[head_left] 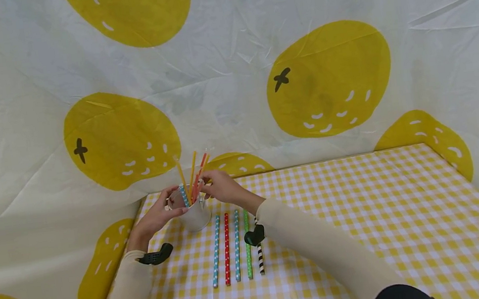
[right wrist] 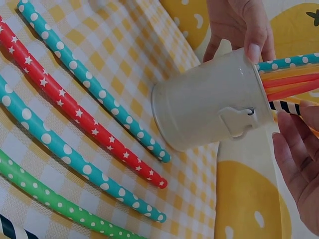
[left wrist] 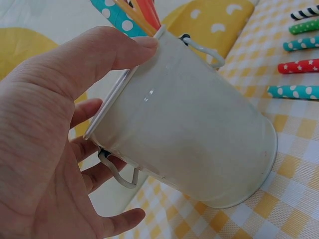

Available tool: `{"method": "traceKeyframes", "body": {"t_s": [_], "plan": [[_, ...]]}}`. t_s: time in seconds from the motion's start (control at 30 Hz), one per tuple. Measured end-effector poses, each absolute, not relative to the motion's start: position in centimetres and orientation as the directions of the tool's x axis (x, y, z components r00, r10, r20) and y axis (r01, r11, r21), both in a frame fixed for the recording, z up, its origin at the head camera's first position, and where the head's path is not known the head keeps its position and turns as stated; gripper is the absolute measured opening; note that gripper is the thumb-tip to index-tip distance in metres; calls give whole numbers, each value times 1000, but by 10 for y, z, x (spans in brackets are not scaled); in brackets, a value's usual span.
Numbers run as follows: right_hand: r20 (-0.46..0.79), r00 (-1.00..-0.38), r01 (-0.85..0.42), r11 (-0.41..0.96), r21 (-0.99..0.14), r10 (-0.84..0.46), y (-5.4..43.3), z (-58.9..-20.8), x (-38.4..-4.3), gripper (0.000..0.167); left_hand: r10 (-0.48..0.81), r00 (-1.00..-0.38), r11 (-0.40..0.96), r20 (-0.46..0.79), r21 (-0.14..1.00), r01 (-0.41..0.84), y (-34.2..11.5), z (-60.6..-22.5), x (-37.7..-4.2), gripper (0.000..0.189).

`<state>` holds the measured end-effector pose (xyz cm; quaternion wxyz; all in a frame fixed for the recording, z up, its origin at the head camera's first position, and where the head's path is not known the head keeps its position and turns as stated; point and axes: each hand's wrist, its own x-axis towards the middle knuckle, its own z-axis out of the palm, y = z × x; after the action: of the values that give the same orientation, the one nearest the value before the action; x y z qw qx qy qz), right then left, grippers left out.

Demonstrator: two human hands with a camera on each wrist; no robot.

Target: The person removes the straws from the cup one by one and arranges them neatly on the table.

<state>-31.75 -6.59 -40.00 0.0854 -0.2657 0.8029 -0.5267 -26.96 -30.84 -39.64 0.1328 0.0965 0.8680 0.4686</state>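
A small white metal bucket stands on the far left part of the table. My left hand grips its rim, thumb on the near side and fingers round the back. Out of the bucket stick a teal dotted straw, several orange and red straws, and a black-and-white striped straw. My right hand pinches that striped straw at the bucket's mouth. The left wrist view shows the bucket's wall and a small side handle below my left thumb.
In front of the bucket lies a row of paper straws: teal dotted, red with stars, another teal, green dotted and black-and-white striped. A yellow checked cloth covers the table. Lemon-printed sheeting hangs behind.
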Motion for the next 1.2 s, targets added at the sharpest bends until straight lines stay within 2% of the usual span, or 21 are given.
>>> {"method": "traceKeyframes", "body": {"t_s": [0.3,0.73,1.03,1.2], "plan": [[140,-854,-331,316,-889,-501,-56,-394,-322,26,289,-947,548,-141,835,43,-307,-395,-268,80],[216,-863,-380,306,-873,-456,-30,-374,-323,18,295,-949,570,-114,818,79,-324,-427,-288,80],[263,-866,-365,177,-914,-425,-14,-366,-322,23,308,-945,566,-105,819,93,-326,-428,-289,82],[302,-858,-399,169,-901,-415,-5,-364,-321,25,308,-946,572,-104,814,96,-325,-428,-289,82]]}}
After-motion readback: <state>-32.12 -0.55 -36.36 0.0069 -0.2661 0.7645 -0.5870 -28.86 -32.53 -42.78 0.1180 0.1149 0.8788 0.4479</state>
